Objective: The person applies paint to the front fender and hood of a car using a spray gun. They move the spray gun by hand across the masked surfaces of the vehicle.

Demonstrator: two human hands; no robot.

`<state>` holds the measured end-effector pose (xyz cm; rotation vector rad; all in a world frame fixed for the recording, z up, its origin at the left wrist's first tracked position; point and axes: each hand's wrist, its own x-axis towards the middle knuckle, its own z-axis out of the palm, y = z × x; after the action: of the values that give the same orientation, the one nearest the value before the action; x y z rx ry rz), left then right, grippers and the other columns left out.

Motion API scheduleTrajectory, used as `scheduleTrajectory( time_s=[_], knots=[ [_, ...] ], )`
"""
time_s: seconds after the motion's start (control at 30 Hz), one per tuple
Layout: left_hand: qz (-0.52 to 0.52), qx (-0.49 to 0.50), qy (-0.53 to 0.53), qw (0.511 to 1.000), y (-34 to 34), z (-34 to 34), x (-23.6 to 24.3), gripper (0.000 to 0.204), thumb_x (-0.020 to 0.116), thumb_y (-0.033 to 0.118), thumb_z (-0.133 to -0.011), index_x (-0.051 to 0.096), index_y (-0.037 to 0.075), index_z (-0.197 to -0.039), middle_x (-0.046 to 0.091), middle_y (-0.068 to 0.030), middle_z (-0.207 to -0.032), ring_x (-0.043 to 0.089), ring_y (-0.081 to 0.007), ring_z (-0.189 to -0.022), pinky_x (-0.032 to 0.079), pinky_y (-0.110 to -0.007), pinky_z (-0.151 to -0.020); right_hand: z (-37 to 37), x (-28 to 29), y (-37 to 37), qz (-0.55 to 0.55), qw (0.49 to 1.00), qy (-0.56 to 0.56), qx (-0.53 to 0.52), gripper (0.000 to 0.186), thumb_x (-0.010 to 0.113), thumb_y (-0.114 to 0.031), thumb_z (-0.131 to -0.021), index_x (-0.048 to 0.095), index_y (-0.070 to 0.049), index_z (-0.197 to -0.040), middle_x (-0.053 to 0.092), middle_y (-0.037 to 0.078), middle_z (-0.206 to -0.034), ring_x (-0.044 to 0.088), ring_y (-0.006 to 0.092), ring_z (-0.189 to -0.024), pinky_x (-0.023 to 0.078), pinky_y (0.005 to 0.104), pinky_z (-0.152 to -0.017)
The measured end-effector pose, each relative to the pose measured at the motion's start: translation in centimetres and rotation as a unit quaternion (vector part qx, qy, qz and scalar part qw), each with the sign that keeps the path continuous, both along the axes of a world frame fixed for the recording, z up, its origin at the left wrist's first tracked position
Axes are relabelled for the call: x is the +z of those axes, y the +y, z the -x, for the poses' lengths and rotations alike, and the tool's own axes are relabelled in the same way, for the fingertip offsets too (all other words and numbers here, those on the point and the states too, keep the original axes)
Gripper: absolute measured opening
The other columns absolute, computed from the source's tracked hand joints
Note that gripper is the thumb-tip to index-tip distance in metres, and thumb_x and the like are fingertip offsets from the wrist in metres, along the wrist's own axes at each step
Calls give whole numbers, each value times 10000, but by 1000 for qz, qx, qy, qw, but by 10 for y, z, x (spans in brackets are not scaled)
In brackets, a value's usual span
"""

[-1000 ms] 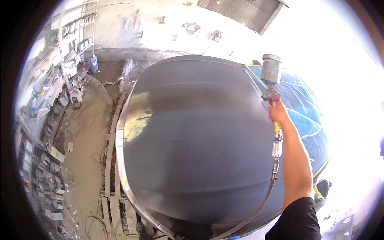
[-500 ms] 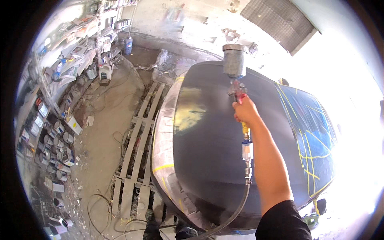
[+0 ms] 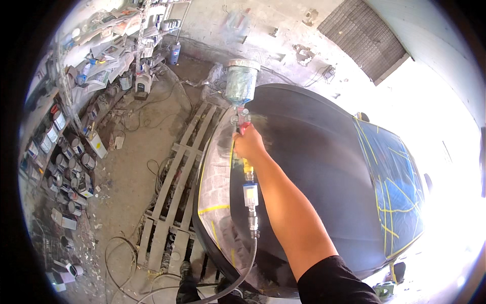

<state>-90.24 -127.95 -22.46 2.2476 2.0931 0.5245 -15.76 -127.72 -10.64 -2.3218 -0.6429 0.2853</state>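
Note:
My right hand [image 3: 249, 144] is closed around the grip of a spray gun [image 3: 243, 119] with a red part showing at the grip. A metal paint cup [image 3: 241, 83] sits upright on top of the gun. Below the hand hang a yellow fitting and a clear inline filter [image 3: 250, 194], joined to an air hose [image 3: 246, 276] that curves down to the left. The gun is held over the left edge of a dark grey car hood [image 3: 314, 187], beside the taped masking paper [image 3: 215, 187]. My left hand is out of view.
Blue masking film [image 3: 397, 187] with yellow tape covers the windshield area. Slatted wooden pallets [image 3: 174, 195] lie along the car's left side, with looped hose [image 3: 121, 240] on the floor. Cans [image 3: 76, 167] and papers crowd the shelves at left. A grille [image 3: 362, 38] is on the far wall.
My right hand and the spray gun have moved left across the hood to its edge by the masking paper. The view has shifted slightly. The light yellowish patch there is now mostly hidden or dark.

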Motion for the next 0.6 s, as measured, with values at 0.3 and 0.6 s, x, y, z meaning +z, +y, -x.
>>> scheduleTrajectory(
  time_s=[0.3, 0.6],
  knots=[
    [44, -54, -32, 997, -22, -4, -15, 171, 664, 178, -763, 648, 11, -731, 633, -192, -661, 608, -365, -575, 476, -435, -550, -37, 57, -115, -126, 979, 127, -101, 196, 549, -114, -849, 448, -34, -997, 535, 125, -766, 553, 185, -521, 433, 326, -399],
    [9, -128, -31, 991, -73, -140, 19, 247, 708, 290, -769, 658, 50, -736, 629, -160, -619, 609, -334, -533, 475, -421, -508, -109, 123, -343, -185, 958, 62, -211, 153, 548, -82, -852, 427, -37, -935, 473, 61, -648, 509, 145, -474, 409, 281, -368]
  ],
)
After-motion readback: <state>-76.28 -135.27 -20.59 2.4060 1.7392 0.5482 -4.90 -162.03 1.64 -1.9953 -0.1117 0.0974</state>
